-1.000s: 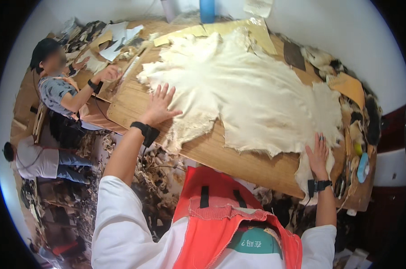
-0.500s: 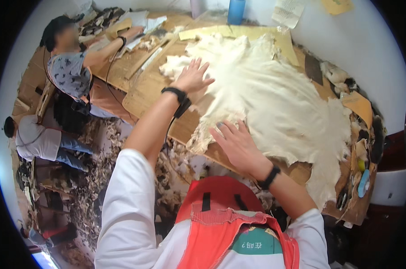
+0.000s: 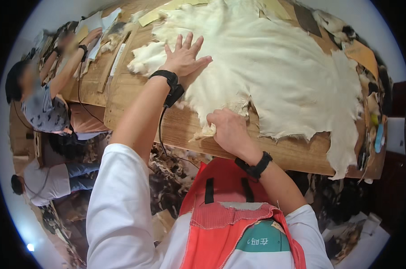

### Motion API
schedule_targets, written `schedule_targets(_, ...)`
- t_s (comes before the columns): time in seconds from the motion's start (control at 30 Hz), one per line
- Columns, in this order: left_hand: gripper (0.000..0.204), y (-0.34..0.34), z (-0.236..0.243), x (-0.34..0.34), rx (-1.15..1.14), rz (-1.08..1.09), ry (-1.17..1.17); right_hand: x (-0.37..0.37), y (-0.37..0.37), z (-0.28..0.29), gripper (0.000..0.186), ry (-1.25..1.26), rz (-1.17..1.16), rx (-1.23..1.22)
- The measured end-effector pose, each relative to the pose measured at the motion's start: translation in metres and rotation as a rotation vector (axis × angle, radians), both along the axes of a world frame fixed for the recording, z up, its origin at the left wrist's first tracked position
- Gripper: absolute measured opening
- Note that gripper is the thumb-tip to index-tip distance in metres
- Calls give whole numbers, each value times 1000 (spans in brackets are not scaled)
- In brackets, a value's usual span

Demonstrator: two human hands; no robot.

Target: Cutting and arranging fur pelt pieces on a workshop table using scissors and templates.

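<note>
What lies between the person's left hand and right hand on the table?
In the head view, a stretch of the pale hide lies between the spread left hand and the curled right hand; nothing else shows there.

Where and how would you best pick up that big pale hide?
Probably pinch the near-left flap from the table's near side: the pale hide lies flat and thin, and this flap juts toward that side. The right hand curls at its end.
</note>
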State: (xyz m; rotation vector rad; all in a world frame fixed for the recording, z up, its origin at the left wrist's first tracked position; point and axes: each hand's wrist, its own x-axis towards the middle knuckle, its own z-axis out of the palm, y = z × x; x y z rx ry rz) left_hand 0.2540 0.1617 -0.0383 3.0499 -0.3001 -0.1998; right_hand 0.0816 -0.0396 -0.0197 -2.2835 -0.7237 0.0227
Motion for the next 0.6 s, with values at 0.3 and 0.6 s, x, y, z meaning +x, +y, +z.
schedule_targets(0.3,91,-6,2,7,-26,28,82,-48,-14,-8,10,-48,-24,150)
schedule_targets(0.6,80,58,31,-76,27,-150,57,-94,-86,23,37,163,61,-16)
